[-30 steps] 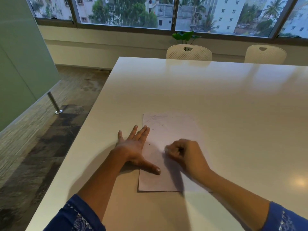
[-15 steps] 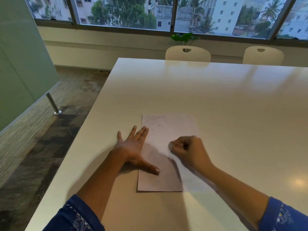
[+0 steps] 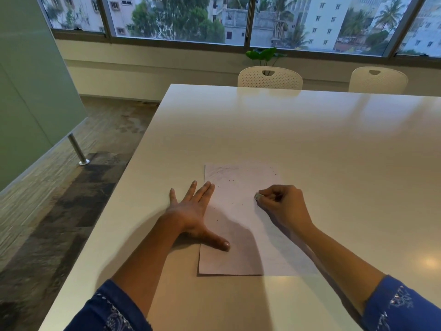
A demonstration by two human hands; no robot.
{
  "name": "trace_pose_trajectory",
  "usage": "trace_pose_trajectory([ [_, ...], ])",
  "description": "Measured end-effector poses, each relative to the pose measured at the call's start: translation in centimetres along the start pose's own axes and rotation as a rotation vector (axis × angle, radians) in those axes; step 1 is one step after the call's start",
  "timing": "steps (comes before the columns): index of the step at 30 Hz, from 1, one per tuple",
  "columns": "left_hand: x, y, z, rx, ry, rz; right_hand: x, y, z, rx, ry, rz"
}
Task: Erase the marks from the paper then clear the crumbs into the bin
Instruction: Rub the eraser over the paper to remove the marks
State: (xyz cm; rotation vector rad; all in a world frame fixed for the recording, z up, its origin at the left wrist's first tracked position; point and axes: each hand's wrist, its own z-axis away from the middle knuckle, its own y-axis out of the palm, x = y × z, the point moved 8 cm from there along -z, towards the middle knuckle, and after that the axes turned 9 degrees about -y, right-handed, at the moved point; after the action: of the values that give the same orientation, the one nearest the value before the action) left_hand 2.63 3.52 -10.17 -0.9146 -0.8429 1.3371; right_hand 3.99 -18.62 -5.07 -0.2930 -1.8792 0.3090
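while my left hand (image 3: 191, 211) pins the paper (image 3: 238, 225), fingers flat, i'd rub lightly with the eraser (image 3: 257, 196) pinched in my right hand (image 3: 284, 204).

The right hand (image 3: 284, 204) is sliding the eraser (image 3: 257, 196) farther up the paper (image 3: 241, 254) and rightward, leaving more of the lower sheet uncovered.

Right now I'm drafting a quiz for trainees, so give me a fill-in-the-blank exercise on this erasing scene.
The left hand, fingers spread, pins down the sheet of ____.
The right hand pinches a small ____.
Two white ____ stand beyond the table's far edge.
Missing words: paper; eraser; chairs.
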Motion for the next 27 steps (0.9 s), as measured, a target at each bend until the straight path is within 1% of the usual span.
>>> trace_pose_trajectory([
  [4,0.1,0.2,-0.4,-0.013,0.004,0.023,-0.4,0.8,0.0,0.016,-0.074,0.057],
  [7,0.2,0.0,-0.6,-0.073,0.006,0.082,-0.8,1.0,-0.1,0.031,-0.096,0.085],
  [10,0.4,-1.5,-1.0,-0.251,0.004,0.218,-0.8,1.1,0.1,0.032,-0.103,0.075],
  [12,0.9,-2.3,-1.5,-0.384,-0.028,0.297,-0.7,1.2,0.0,0.040,-0.107,0.095],
  [13,1.2,-2.4,-1.8,-0.421,-0.054,0.315,-0.6,1.3,-0.1,0.049,-0.111,0.114],
  [16,1.9,-2.5,-2.7,-0.450,-0.104,0.325,-0.7,1.3,-0.7,0.088,-0.078,0.115],
  [19,2.2,-3.1,-3.2,-0.463,-0.096,0.306,-0.4,1.1,-2.2,0.098,-0.084,0.167],
  [21,2.3,-3.6,-3.6,-0.483,-0.077,0.300,-0.1,1.0,-3.5,0.086,-0.119,0.222],
  [24,2.2,-4.8,-4.2,-0.543,-0.033,0.287,-0.2,1.6,-5.4,0.061,-0.107,0.209],
  [27,2.0,-5.6,-5.0,-0.547,0.033,0.323,-0.6,2.7,-6.8,0.040,-0.079,0.180],
])
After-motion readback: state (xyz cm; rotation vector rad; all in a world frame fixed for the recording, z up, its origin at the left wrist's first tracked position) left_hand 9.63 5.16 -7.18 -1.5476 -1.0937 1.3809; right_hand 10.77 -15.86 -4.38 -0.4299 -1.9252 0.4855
